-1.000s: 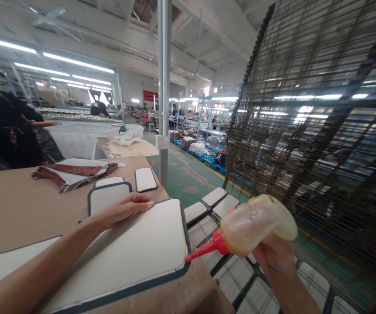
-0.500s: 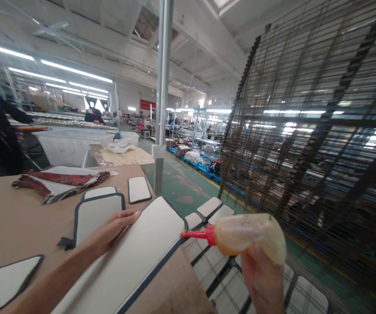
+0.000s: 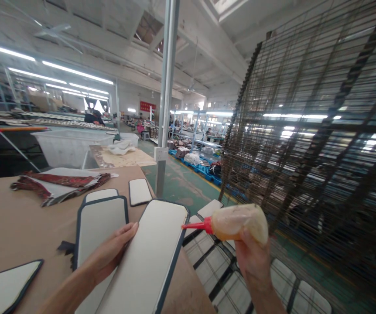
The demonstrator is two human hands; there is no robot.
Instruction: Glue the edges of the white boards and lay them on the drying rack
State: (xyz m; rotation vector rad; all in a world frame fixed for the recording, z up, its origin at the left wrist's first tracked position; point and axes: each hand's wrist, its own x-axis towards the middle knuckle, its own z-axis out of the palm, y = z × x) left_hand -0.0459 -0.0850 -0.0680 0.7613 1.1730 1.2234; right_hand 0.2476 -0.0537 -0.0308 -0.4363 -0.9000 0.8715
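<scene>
My left hand (image 3: 116,246) grips the left edge of a long white panel (image 3: 157,244) with rounded corners and a dark blue border. In my right hand (image 3: 253,257) is a translucent squeeze bottle (image 3: 237,220), held sideways, with amber liquid low inside. Its red nozzle (image 3: 196,225) points left, the tip at the panel's right edge near the upper corner. Behind my left hand, another white panel with a dark border (image 3: 101,222) lies on the table, partly covered by the held one.
The brown tabletop (image 3: 57,226) bears a small bordered panel (image 3: 140,192), another at lower left (image 3: 8,283), and a folded red-patterned cloth stack (image 3: 60,185). A metal post (image 3: 162,174) stands beyond the table edge. More panels lie on a wire rack (image 3: 220,257) at right; a tall wire frame (image 3: 305,122) rises behind.
The held panel has turned to stand more upright in view. The bottle has shifted slightly left and up, its tip now lower along the panel's right edge. A person at far left has moved mostly out of view.
</scene>
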